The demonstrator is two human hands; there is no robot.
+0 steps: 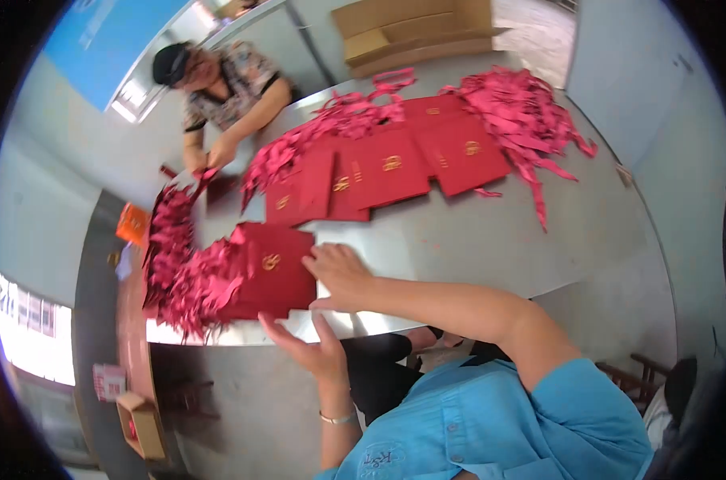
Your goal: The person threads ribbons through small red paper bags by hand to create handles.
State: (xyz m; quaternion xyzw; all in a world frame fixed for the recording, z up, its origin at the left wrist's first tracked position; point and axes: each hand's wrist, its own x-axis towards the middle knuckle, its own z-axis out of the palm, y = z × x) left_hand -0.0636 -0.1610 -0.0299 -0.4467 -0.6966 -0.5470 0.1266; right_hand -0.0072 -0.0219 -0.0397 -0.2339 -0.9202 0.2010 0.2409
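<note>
The right hand (340, 276) lies flat on the edge of a red folder stack (271, 272) at the table's (459, 240) near edge; the left hand (311, 344), palm open, touches its lower corner. Red ribbons (191, 280) lie heaped beside it. An open cardboard box (143, 424) stands on the floor, its contents unclear.

- The grey table (491, 240) has a bare stretch to the right of the person's right hand (340, 276), running out to the far right edge.
- A stack of red folders (271, 272) sits against both hands, with the left hand (311, 344) at the near edge.
- A heap of red ribbons (188, 276) closes off the left side.
- A fanned row of red folders (395, 172) and another ribbon pile (523, 112) fill the far half.
- A co-worker's hands (207, 156) occupy the far left corner.
</note>
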